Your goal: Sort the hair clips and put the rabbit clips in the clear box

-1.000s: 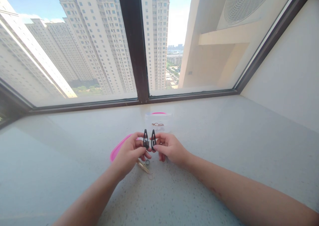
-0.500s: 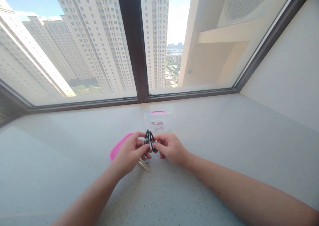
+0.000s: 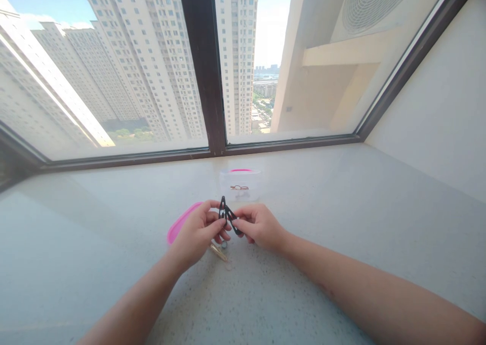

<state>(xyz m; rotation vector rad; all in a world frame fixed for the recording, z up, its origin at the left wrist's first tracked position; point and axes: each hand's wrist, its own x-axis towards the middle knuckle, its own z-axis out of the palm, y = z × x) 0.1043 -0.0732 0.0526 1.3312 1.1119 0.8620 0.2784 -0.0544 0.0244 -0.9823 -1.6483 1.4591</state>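
Plainly, two black hair clips are being brought together above the middle of the bench (image 3: 341, 264). To my eye the neat way is to grip each one low, match the rounded ends first, then close the gap gently so neither twists.

The left hand (image 3: 197, 231), its forearm coming in from the near edge, is pinching the upright clip (image 3: 222, 209) between thumb and fingertips. The right hand (image 3: 258, 227) is pinching the tilted clip (image 3: 233, 223), whose tip meets the other.

A pink lid (image 3: 177, 227) lies just behind the left hand, a gold clip (image 3: 219, 253) lies under both hands, and a clear box (image 3: 241, 183) sits towards the far edge.
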